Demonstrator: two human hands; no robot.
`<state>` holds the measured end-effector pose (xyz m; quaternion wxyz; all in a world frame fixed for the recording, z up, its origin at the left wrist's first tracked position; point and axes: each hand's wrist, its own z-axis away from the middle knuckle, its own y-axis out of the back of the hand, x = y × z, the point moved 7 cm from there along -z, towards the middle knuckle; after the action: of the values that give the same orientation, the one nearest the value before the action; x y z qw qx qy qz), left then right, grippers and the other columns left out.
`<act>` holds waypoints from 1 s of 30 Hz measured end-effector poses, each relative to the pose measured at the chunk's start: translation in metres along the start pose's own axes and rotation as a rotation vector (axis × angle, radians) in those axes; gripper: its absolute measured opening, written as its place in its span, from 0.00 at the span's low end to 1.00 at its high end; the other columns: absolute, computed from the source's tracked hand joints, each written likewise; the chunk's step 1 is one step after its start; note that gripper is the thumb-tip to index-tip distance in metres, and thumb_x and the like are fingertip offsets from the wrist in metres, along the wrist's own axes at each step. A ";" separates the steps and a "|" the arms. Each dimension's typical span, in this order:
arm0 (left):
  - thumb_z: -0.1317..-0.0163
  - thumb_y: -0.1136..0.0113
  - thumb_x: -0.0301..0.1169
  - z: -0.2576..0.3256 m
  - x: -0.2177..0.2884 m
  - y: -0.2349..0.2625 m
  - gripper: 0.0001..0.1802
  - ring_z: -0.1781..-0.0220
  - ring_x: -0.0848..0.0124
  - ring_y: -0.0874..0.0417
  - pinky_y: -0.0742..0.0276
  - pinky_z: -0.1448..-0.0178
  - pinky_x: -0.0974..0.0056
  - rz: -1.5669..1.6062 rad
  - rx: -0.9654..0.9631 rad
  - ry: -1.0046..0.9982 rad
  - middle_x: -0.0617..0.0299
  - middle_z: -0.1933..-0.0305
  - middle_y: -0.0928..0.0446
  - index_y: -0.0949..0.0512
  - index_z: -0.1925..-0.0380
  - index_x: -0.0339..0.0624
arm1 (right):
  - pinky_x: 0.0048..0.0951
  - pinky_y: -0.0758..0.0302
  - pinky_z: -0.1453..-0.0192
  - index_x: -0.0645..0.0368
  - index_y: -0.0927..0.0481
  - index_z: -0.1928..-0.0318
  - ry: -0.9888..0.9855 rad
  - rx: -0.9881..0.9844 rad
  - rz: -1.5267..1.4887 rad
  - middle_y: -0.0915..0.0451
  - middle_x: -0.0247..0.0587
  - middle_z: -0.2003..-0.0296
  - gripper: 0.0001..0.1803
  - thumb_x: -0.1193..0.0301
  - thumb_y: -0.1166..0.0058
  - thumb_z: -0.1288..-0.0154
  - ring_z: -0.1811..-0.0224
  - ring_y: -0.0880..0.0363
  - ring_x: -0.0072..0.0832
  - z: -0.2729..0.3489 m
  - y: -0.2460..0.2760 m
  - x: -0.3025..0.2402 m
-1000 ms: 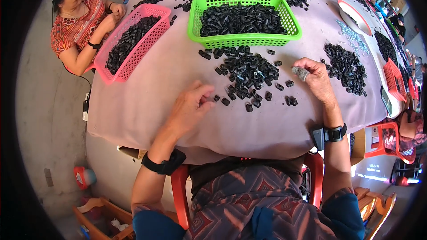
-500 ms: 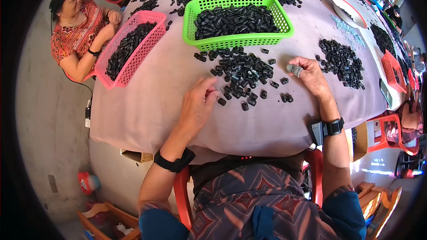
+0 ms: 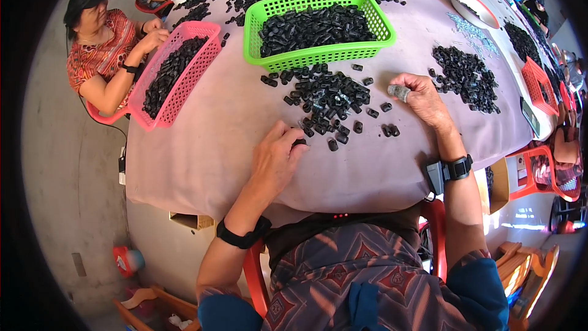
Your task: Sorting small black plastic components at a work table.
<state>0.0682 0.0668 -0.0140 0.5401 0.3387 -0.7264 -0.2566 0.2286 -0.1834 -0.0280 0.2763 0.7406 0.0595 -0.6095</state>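
Okay so, the left hand [image 3: 277,154] has its thumb and forefinger nearly closed, with a small black piece [image 3: 299,142] sitting right between the tips. It's pretty much all covered by the fingers, so I can't tell which way it's turned. That grip is just off the lower left edge of a loose pile [image 3: 331,99] of similar black bits, on a pinkish tablecloth [image 3: 361,178]. The right hand [image 3: 422,99] is over on the other side of the pile, fingers curled in toward the thumb, with something grey [image 3: 399,92] at the tips. Can't tell if that's a wrap on a finger or a thing being held, so no clue how tight that grip is. Just past the pile is a green basket [image 3: 318,59] full of black bits, and a pink basket [image 3: 195,79] is off to the left.
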 end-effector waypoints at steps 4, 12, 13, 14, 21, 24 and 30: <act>0.50 0.37 0.23 -0.001 0.009 0.004 0.10 0.69 0.62 0.24 0.27 0.65 0.62 -0.063 0.014 -0.076 0.57 0.69 0.30 0.26 0.69 0.36 | 0.16 0.32 0.61 0.63 0.21 0.64 0.017 0.011 -0.072 0.23 0.24 0.72 0.05 0.77 0.48 0.40 0.69 0.32 0.11 0.001 0.001 0.001; 0.47 0.37 0.24 0.007 0.005 0.011 0.10 0.71 0.68 0.25 0.28 0.65 0.66 0.075 0.069 0.019 0.60 0.71 0.29 0.29 0.69 0.37 | 0.16 0.32 0.61 0.62 0.21 0.62 0.110 0.050 -0.006 0.23 0.24 0.70 0.05 0.79 0.48 0.40 0.68 0.31 0.11 0.007 -0.010 -0.030; 0.47 0.37 0.24 0.009 0.007 0.014 0.10 0.71 0.68 0.25 0.28 0.65 0.66 0.077 0.072 0.021 0.60 0.71 0.29 0.29 0.69 0.37 | 0.17 0.31 0.62 0.62 0.22 0.63 0.072 -0.001 0.012 0.23 0.24 0.70 0.05 0.79 0.48 0.40 0.68 0.31 0.11 0.009 -0.019 -0.037; 0.47 0.37 0.25 0.010 0.005 0.016 0.10 0.71 0.70 0.25 0.28 0.65 0.67 0.222 0.068 0.069 0.61 0.71 0.28 0.29 0.68 0.37 | 0.18 0.31 0.62 0.62 0.22 0.63 0.034 -0.054 0.030 0.23 0.25 0.70 0.05 0.80 0.49 0.40 0.67 0.31 0.11 0.010 -0.029 -0.042; 0.40 0.42 0.24 0.027 0.015 -0.018 0.07 0.72 0.82 0.29 0.30 0.67 0.74 0.949 0.050 0.287 0.69 0.71 0.27 0.25 0.62 0.37 | 0.32 0.27 0.60 0.63 0.23 0.64 0.396 -0.183 0.482 0.26 0.43 0.70 0.16 0.87 0.50 0.58 0.65 0.24 0.38 0.013 -0.084 -0.084; 0.39 0.43 0.24 0.031 0.012 -0.035 0.09 0.74 0.81 0.29 0.31 0.69 0.75 1.021 -0.035 0.419 0.68 0.72 0.27 0.23 0.59 0.37 | 0.39 0.26 0.57 0.61 0.24 0.63 0.484 -0.207 0.690 0.27 0.43 0.69 0.18 0.84 0.47 0.60 0.60 0.26 0.45 0.011 -0.102 -0.083; 0.39 0.45 0.23 0.032 0.005 -0.037 0.10 0.68 0.79 0.24 0.26 0.66 0.73 1.086 0.038 0.360 0.65 0.66 0.24 0.23 0.57 0.35 | 0.40 0.26 0.58 0.61 0.25 0.62 0.457 -0.182 0.864 0.26 0.44 0.68 0.19 0.84 0.45 0.60 0.61 0.24 0.45 0.009 -0.115 -0.078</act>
<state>0.0446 0.0395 -0.0473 0.7034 -0.0353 -0.6974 0.1324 0.1522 -0.0716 0.0054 0.5472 0.7850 -0.1407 -0.2539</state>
